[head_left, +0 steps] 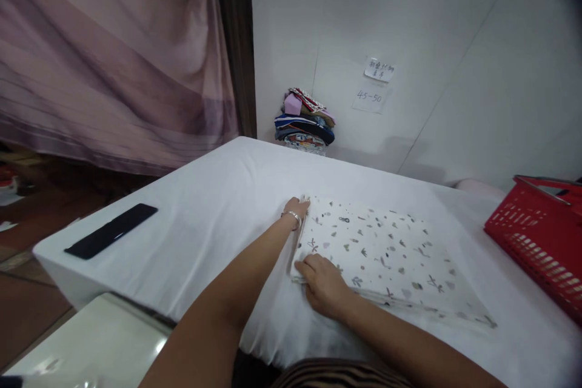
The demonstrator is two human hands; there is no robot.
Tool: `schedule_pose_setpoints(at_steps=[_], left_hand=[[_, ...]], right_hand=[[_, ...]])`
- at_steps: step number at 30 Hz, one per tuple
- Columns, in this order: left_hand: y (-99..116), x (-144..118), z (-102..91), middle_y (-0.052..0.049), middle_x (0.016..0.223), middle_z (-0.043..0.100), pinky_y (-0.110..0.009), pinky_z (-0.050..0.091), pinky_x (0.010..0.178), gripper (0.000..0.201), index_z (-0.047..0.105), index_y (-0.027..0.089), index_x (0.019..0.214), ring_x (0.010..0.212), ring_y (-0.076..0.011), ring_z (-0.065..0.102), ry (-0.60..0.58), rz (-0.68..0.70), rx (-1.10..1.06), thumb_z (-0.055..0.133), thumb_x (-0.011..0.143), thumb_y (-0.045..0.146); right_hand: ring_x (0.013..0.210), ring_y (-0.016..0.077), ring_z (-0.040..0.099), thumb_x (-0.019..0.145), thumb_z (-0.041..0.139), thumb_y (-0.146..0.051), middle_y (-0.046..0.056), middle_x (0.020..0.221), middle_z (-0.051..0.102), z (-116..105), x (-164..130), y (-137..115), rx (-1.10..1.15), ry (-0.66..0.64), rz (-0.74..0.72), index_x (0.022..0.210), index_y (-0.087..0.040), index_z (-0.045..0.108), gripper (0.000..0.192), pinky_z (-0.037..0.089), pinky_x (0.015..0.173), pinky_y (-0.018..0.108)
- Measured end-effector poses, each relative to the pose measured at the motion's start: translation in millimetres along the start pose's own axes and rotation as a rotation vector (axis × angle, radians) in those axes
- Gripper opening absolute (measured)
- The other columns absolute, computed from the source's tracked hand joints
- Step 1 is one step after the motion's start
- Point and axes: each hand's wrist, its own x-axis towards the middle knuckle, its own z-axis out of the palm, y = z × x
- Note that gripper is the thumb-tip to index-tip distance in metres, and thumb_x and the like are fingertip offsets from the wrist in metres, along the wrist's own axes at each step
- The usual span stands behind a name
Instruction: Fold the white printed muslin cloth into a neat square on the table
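A folded white cloth (386, 254) printed with small grey and brown motifs lies flat on the white-covered table (204, 206). My left hand (297, 206), with a bracelet on its wrist, grips the cloth's far left corner. My right hand (325, 285) presses down on the cloth's near left corner, fingers curled over the edge. Both hands sit along the cloth's left side.
A red plastic basket (536, 236) stands at the table's right edge. A black flat bar (111, 230) lies near the left edge. A pile of folded coloured clothes (304, 118) sits against the back wall under two paper notes (375, 85). A pink curtain (113, 54) hangs at left.
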Motion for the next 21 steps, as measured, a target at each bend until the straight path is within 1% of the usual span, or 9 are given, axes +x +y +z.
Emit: schedule_pose_setpoints(at_steps=[5,9,11,14,17,21], left_hand=[[14,19,4.5,-0.015,0.109,0.062,-0.027,0.041,0.076,0.045,0.053,0.013,0.106,0.102,-0.0237,0.057,0.031,0.008,0.06,0.059,0.072,0.04],[14,23,10.0,-0.015,0.117,0.055,-0.028,0.041,0.076,0.047,0.05,0.015,0.105,0.102,-0.0231,0.056,0.078,0.03,0.116,0.059,0.071,0.046],[13,23,11.8,-0.014,0.118,0.052,-0.029,0.042,0.075,0.044,0.05,0.017,0.102,0.096,-0.0213,0.058,0.107,0.062,0.157,0.058,0.072,0.048],[11,27,14.0,-0.009,0.113,0.052,-0.028,0.043,0.074,0.036,0.052,0.019,0.094,0.089,-0.0179,0.059,0.142,0.14,0.201,0.055,0.074,0.048],[12,31,15.8,-0.008,0.111,0.052,-0.028,0.044,0.075,0.031,0.055,0.019,0.09,0.089,-0.0179,0.059,0.127,0.149,0.223,0.055,0.074,0.046],[15,36,17.1,-0.012,0.115,0.052,-0.029,0.043,0.078,0.037,0.059,0.017,0.092,0.093,-0.0207,0.059,0.064,0.093,0.234,0.053,0.074,0.048]], right_hand=[[0.093,0.0208,0.044,0.069,0.05,-0.009,0.007,0.101,0.052,-1,0,0,0.022,0.002,0.008,0.116,-0.018,0.049,0.048,0.036,0.08,0.032],[0.094,0.0207,0.044,0.069,0.051,-0.01,0.007,0.1,0.053,-4,0,-1,0.044,-0.007,0.028,0.117,-0.02,0.048,0.049,0.036,0.081,0.032],[0.093,0.0206,0.044,0.069,0.051,-0.01,0.007,0.1,0.053,-4,0,-2,0.051,-0.006,0.032,0.117,-0.02,0.048,0.049,0.036,0.081,0.032],[0.093,0.0209,0.044,0.07,0.05,-0.01,0.008,0.1,0.053,-4,0,-2,0.055,0.008,0.027,0.117,-0.019,0.048,0.048,0.037,0.08,0.032],[0.092,0.0212,0.044,0.07,0.05,-0.01,0.008,0.099,0.054,-5,0,-3,0.055,0.018,0.025,0.115,-0.019,0.049,0.045,0.038,0.08,0.033],[0.092,0.0213,0.044,0.069,0.05,-0.009,0.008,0.099,0.054,-5,0,-3,0.064,0.026,0.03,0.115,-0.018,0.049,0.047,0.038,0.08,0.033]])
